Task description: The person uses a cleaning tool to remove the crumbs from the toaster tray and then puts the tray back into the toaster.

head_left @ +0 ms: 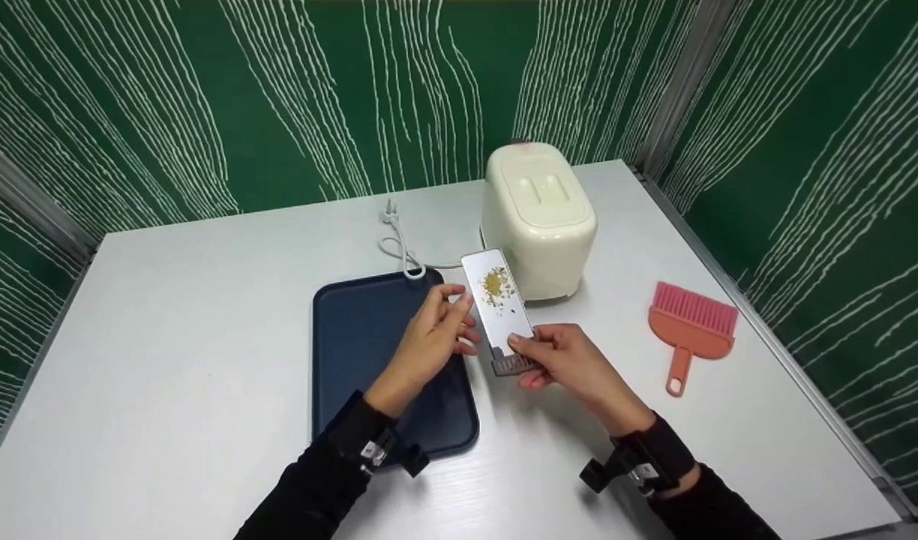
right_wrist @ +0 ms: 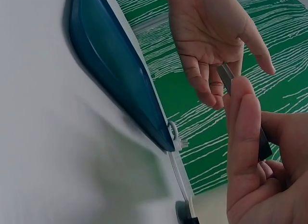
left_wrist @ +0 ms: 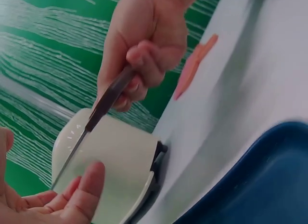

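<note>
A slim metal crumb tray with a brown end piece is held up in front of the cream toaster. Yellowish-brown crumbs lie scattered on its upper half. My right hand pinches the tray at its brown end, thumb on top and fingers beneath. Beside the tray's left edge is my left hand, its fingers loosely bent and holding nothing. In the left wrist view the tray appears edge-on, its far end close to the left hand's fingers.
A dark blue serving tray lies flat under the left arm. The toaster's white cord and plug lie behind it. An orange hand brush with pink bristles rests at the right. Green patterned panels enclose the white table.
</note>
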### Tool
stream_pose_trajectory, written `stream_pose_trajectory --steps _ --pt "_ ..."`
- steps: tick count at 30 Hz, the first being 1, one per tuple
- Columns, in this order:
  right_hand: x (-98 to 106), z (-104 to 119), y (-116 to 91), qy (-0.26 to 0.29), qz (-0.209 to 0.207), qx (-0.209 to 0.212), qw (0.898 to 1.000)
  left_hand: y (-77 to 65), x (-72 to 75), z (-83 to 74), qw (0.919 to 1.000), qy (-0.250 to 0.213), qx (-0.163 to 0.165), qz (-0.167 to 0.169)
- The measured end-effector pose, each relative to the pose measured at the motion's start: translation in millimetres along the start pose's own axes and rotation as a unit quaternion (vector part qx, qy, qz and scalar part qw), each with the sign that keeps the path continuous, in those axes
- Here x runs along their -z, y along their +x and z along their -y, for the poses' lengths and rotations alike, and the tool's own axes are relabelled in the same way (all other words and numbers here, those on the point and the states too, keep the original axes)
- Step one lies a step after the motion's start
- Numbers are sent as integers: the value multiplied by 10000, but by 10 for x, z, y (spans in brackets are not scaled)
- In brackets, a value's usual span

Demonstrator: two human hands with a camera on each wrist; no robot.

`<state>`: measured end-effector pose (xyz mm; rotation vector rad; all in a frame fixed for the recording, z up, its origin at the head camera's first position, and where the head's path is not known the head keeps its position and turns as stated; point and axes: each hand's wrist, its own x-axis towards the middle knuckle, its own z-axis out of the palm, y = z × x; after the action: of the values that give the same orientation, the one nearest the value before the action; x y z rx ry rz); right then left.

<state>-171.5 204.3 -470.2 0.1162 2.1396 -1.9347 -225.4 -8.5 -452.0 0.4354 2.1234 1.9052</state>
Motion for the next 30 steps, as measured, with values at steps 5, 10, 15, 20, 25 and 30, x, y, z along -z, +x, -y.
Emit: stream_pose_trajectory --steps 5,10,15,20,25,30 --pt "-148 62 78 166 137 173 9996 -115 69 48 9984 -514 174 164" --pt "-278 112 144 181 250 217 9993 -232 122 88 9974 -614 277 272" --pt "-412 128 220 178 343 243 9990 -332 156 133 9965 -709 368 230" --pt "-565 134 284 268 364 344 9984 -397 169 179 9934 -1017 451 262" --pt "-739 132 325 398 411 317 9979 -475 173 224 9894 -1278 668 146" --pt "-917 136 367 553 475 232 9971 -547 191 266 9871 -1417 735 -142"
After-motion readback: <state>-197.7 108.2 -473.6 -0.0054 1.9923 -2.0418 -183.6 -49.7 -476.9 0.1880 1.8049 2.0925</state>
